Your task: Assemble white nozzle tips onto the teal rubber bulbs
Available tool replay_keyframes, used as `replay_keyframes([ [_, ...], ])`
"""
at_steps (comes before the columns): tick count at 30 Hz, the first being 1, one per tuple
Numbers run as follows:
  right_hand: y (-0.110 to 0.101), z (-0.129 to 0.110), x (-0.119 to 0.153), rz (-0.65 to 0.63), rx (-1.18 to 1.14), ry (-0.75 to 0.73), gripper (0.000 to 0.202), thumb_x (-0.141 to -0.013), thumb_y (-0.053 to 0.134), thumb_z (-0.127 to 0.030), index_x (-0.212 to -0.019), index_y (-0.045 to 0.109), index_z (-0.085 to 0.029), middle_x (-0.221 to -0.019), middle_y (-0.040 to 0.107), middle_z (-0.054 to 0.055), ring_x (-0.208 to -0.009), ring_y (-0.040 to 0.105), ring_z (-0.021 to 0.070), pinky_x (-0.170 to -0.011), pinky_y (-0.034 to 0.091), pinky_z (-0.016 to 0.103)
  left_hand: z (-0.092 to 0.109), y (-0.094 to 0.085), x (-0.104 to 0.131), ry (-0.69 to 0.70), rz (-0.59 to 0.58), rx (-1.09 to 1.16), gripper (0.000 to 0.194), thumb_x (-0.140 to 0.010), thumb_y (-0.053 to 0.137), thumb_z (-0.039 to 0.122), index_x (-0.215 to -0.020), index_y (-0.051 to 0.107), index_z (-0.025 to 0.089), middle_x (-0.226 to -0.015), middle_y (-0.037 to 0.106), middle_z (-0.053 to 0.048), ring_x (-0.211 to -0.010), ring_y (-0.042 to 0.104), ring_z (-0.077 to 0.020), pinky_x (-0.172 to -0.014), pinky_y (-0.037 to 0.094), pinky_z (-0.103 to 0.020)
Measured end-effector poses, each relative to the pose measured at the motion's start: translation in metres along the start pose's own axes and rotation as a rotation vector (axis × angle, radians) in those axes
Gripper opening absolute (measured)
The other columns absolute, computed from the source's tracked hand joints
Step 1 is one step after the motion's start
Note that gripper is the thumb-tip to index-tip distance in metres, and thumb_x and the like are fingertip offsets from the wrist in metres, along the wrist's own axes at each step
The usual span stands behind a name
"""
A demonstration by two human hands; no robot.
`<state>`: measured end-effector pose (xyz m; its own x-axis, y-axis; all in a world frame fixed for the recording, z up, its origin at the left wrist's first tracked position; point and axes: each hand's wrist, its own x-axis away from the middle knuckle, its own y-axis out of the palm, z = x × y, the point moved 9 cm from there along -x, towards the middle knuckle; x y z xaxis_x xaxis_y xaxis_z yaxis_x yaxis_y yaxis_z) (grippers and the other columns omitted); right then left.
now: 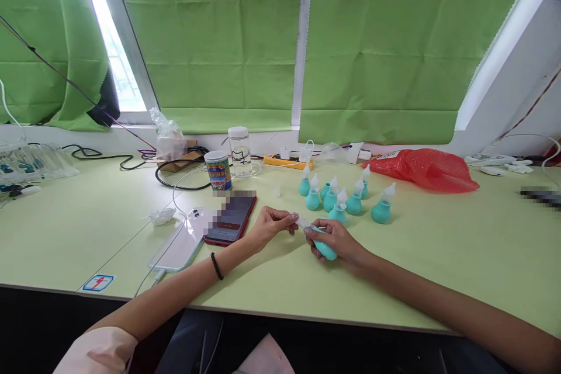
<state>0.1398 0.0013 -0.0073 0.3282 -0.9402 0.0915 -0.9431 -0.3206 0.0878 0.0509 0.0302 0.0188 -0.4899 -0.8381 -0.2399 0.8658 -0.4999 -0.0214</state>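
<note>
My right hand (331,238) is wrapped round a teal squeeze bulb (325,248), which lies tilted with its narrow end toward my left hand. A translucent white nozzle (303,222) sits at that end of the bulb. The fingertips of my left hand (277,225) pinch the nozzle's tip. Beyond my hands, several teal bulbs with clear tips stand upright in a cluster, among them a front one (337,211) and one apart at the right (381,210). A teal bulb (325,190) in the cluster shows no tip. A small clear cap (277,191) lies left of them.
On the pale green table (438,257) lie a dark phone (234,216) and a white phone (177,245) with a cable, left of my hands. Behind them stand a patterned can (218,172) and a glass jar (239,155). A red plastic bag (432,170) lies at the back right.
</note>
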Motion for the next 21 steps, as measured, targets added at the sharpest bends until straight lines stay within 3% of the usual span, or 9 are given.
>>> replay_keyframes([
  [5, 0.007, 0.013, 0.006, -0.085, -0.169, 0.183, 0.025, -0.062, 0.063, -0.032, -0.069, 0.045, -0.015, -0.057, 0.047, -0.004, -0.039, 0.041, 0.0024, -0.033, 0.030, 0.014, -0.010, -0.001, -0.001, -0.063, 0.009, 0.029, 0.032, -0.064, 0.058, 0.037, -0.060, 0.062, 0.006, -0.059, 0.056, -0.005, -0.055, 0.048, -0.0091, -0.053, 0.039, -0.022],
  [13, 0.013, -0.019, 0.007, -0.227, 0.029, -0.050, 0.025, -0.067, 0.057, -0.037, -0.074, 0.052, -0.014, -0.057, 0.052, 0.000, -0.049, 0.048, 0.0092, -0.046, 0.039, 0.022, 0.032, 0.013, 0.001, 0.031, -0.022, -0.084, 0.031, -0.063, 0.059, 0.037, -0.066, 0.064, 0.007, -0.060, 0.057, -0.005, -0.053, 0.046, -0.0082, -0.052, 0.040, -0.021],
  [17, -0.013, -0.046, 0.015, -0.076, 0.259, -0.179, 0.029, -0.063, 0.059, -0.042, -0.070, 0.058, -0.013, -0.071, 0.058, 0.004, -0.069, 0.053, 0.0155, -0.066, 0.042, 0.029, 0.043, 0.004, -0.002, -0.017, -0.039, -0.109, 0.037, -0.066, 0.054, 0.041, -0.076, 0.064, 0.006, -0.069, 0.059, -0.008, -0.057, 0.048, -0.0094, -0.054, 0.044, -0.024],
  [21, -0.064, -0.063, 0.029, 0.146, 0.463, -0.196, 0.035, -0.056, 0.064, -0.043, -0.077, 0.061, -0.015, -0.082, 0.062, 0.008, -0.080, 0.054, 0.0242, -0.071, 0.043, 0.036, 0.061, -0.039, -0.021, 0.007, 0.028, -0.432, 0.042, -0.068, 0.052, 0.037, -0.099, 0.057, 0.009, -0.073, 0.060, -0.008, -0.058, 0.050, -0.0100, -0.052, 0.045, -0.023],
])
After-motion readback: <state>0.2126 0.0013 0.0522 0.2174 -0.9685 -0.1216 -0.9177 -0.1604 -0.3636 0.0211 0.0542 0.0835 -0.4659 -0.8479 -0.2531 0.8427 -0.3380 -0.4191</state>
